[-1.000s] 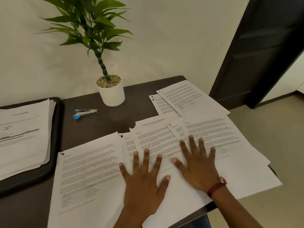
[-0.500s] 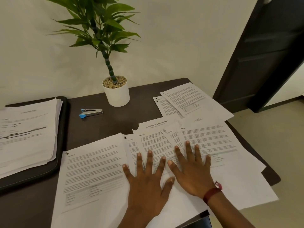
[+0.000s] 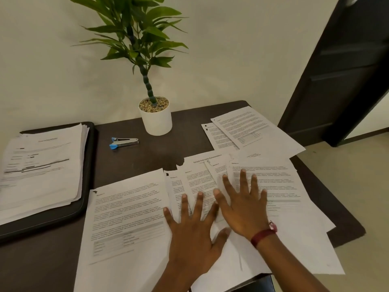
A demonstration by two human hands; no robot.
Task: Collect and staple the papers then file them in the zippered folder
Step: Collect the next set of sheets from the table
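Note:
Several printed sheets lie spread and overlapping over the dark table (image 3: 147, 161). My left hand (image 3: 193, 232) lies flat with spread fingers on the middle sheets (image 3: 195, 182). My right hand (image 3: 242, 205), with a red band at the wrist, presses flat on the right sheet (image 3: 280, 186), its thumb crossing just above my left fingers. A large sheet (image 3: 126, 213) lies to the left of both hands. Two more sheets (image 3: 250, 131) lie at the far right. A small blue and silver stapler (image 3: 124, 142) sits apart, behind the papers. The black zippered folder (image 3: 89, 165) lies open at the left under a paper stack (image 3: 40, 165).
A white pot with a green plant (image 3: 155, 119) stands at the back against the wall. The table's right edge and a dark door (image 3: 347, 70) are to the right, with pale floor below. Some sheets overhang the table's near and right edges.
Both hands stay flat on the papers. My right hand has slid a little to the left and closer to my left hand, dragging the right sheets over the middle ones.

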